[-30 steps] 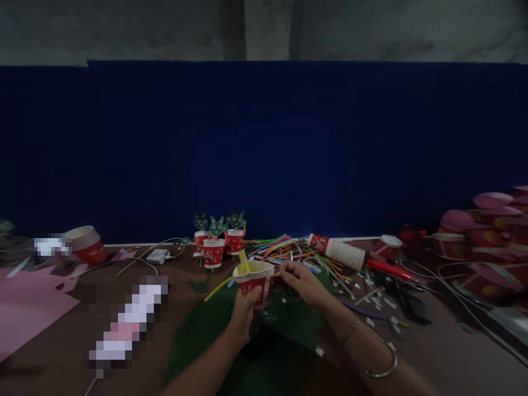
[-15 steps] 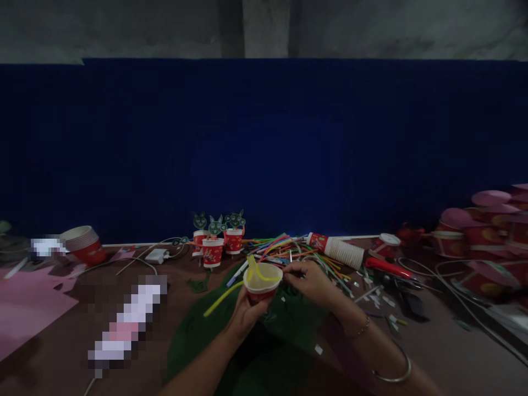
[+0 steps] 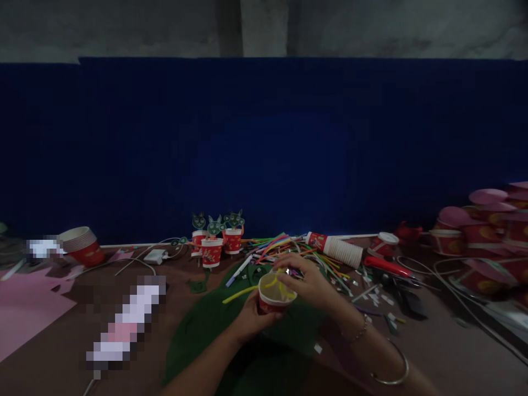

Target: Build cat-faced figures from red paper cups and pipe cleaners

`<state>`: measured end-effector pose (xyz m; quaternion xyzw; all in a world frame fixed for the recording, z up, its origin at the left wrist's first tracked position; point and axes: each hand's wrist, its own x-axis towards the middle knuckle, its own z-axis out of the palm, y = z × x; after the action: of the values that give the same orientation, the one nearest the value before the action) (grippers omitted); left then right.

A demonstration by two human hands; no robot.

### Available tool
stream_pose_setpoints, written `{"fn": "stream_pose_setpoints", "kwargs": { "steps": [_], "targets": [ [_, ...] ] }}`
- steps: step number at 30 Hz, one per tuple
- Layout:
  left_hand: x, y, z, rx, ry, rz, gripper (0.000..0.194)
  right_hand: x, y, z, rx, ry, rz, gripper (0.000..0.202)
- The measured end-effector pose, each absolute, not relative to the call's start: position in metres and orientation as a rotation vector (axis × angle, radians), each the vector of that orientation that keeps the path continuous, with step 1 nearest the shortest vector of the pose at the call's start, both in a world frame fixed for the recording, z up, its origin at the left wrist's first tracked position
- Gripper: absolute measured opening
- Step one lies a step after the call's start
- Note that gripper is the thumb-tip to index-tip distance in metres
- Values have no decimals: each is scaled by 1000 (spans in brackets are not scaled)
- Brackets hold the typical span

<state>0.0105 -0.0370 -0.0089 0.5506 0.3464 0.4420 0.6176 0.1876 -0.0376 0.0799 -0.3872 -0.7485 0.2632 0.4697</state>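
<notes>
My left hand [image 3: 256,322] is wrapped round a red and white paper cup [image 3: 277,297], its open mouth tilted up toward me. A yellow pipe cleaner [image 3: 240,294] sticks out of the cup's left side, and its other part lies bent inside the cup. Over the far right rim, my right hand [image 3: 307,279] is closed, with its fingertips at the yellow pipe cleaner inside the cup; the fingers partly hide the contact. Below both hands lies a piece of dark green sheet [image 3: 198,338].
Behind the hands lies a pile of coloured pipe cleaners [image 3: 284,245]. Finished-looking cup figures [image 3: 212,253] stand left of it, stacked paper cups [image 3: 342,251] lie right. A red-handled tool [image 3: 388,266], paper scraps, cables, pink sheet [image 3: 28,308] and a blurred-out power strip [image 3: 127,324] surround them.
The cup has shifted right and slightly down in my left hand. My right hand has moved from beside the rim to over it, and the pipe cleaner's upright part is now pushed down inside.
</notes>
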Motion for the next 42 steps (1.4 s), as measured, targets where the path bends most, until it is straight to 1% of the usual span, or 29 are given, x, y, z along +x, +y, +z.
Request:
{"fn": "stream_pose_setpoints", "kwargs": {
  "steps": [2, 4, 7, 11, 19, 28, 30, 34, 36, 39, 40, 42],
  "targets": [
    [12, -39, -5, 1237, 790, 952, 57, 186, -38, 78, -963, -1823, 602, 12],
    [13, -40, -1, 1195, 743, 901, 53, 186, -39, 78, -1000, -1803, 584, 11],
    [14, -40, 3, 1168, 667, 860, 53, 185, -42, 80, -1012, -1765, 557, 11],
    [14, -39, 6, 1185, 660, 861, 55, 182, -42, 79, -1049, -1645, 579, 13],
    [15, -37, -5, 1090, 702, 935, 49, 182, -38, 73, -1092, -1584, 639, 14],
    [15, -37, -6, 1105, 739, 942, 58, 183, -38, 76, -1104, -1674, 673, 13],
    [14, -36, -8, 1095, 760, 956, 57, 183, -39, 77, -1097, -1717, 674, 18],
    [12, -34, -10, 1072, 853, 1084, 53, 183, -42, 78, -1086, -1761, 643, 48],
    [12, -33, -10, 1066, 887, 1158, 52, 182, -44, 76, -1119, -1793, 589, 53],
    [13, -33, -7, 1126, 913, 1216, 51, 178, -47, 71, -1189, -1883, 482, 51],
    [14, -34, -7, 1166, 905, 1214, 50, 176, -47, 69, -1205, -1919, 437, 48],
    [16, -37, -5, 1246, 869, 1201, 50, 173, -47, 68, -1223, -1990, 349, 33]
  ]
}}
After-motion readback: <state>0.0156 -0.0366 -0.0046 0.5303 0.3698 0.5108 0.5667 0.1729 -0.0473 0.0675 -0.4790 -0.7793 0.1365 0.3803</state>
